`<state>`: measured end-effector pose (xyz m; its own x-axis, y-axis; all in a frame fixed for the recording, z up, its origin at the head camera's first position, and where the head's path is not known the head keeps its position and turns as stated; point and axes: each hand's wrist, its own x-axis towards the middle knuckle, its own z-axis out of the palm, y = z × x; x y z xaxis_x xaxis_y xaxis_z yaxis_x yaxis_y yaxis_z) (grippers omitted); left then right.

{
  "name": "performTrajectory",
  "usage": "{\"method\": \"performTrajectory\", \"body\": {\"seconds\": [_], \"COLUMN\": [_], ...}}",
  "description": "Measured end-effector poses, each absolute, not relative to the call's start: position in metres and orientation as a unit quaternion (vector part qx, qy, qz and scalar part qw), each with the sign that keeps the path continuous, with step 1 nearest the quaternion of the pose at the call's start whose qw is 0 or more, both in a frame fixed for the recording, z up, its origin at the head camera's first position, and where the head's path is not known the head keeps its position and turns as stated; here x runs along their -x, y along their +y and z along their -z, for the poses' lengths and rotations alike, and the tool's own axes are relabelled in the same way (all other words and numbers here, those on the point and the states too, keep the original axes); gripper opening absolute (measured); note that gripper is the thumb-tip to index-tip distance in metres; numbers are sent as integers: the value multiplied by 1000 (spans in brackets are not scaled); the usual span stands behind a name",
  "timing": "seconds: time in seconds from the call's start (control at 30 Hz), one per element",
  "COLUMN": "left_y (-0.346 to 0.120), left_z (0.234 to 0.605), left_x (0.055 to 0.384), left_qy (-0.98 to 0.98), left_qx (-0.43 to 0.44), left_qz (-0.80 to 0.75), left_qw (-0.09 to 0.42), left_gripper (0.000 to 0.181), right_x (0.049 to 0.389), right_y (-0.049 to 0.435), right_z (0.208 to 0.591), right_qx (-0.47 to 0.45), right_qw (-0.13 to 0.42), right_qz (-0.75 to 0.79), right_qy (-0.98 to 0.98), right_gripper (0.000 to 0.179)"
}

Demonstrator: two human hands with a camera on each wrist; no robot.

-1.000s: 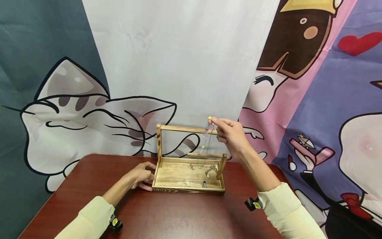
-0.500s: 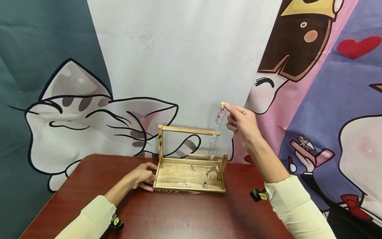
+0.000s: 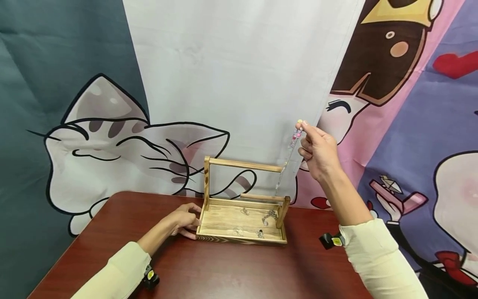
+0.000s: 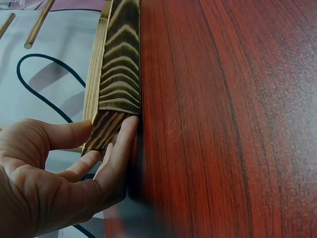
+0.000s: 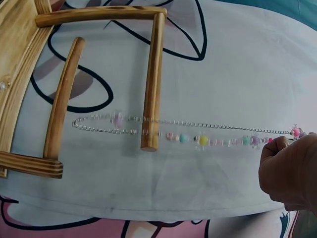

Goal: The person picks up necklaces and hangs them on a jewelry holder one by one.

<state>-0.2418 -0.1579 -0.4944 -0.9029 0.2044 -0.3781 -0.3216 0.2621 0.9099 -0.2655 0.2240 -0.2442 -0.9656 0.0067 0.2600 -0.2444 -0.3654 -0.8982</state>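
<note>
My right hand (image 3: 320,153), raised to the right of a wooden jewelry stand (image 3: 240,239), pinches a beaded necklace (image 3: 294,140) between thumb and fingertips. Pink, yellow and clear beads and a thin silver chain hang below the fingers. In the right wrist view the necklace's two strands (image 5: 218,142) stretch as a long loop, overlapping the free end of the upper bar (image 5: 152,89); the loop's bottom lies near the lower bar (image 5: 64,99). On the table, my left hand (image 3: 184,220) grips the stand's left end, thumb and fingers on either side of the corner in the left wrist view.
Several small jewelry pieces lie in the stand's tray, among them a silver chain (image 3: 269,216) on the right and a dark-stoned piece (image 3: 260,234) at the front. The reddish table (image 3: 231,270) extends in front. A printed cloth (image 3: 231,83) hangs behind.
My right hand has risen and moved right with the necklace, lifting its lower end from over the tray to about the lower bar's height. The left hand keeps its grip on the stand.
</note>
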Motion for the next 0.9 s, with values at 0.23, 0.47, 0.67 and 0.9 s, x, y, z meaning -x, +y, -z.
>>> {"method": "performTrajectory", "body": {"seconds": [0.23,0.47,0.67,0.9], "left_y": [-160,-160,-159,-159], "left_z": [492,491,494,495], "left_x": [242,242,241,240], "left_qy": [763,758,761,764], "left_qx": [38,40,39,37], "left_qz": [-607,-613,-611,-608], "left_qw": [219,220,215,212], "left_gripper": [56,56,56,55], "right_x": [273,282,286,287], "right_y": [228,232,232,226], "right_z": [257,273,287,300], "right_qx": [-86,-58,-41,-22], "right_qw": [89,91,82,63], "right_qz": [-815,-806,-789,-784], "right_qy": [-567,-583,-608,-618], "right_gripper": [26,26,25,22]}}
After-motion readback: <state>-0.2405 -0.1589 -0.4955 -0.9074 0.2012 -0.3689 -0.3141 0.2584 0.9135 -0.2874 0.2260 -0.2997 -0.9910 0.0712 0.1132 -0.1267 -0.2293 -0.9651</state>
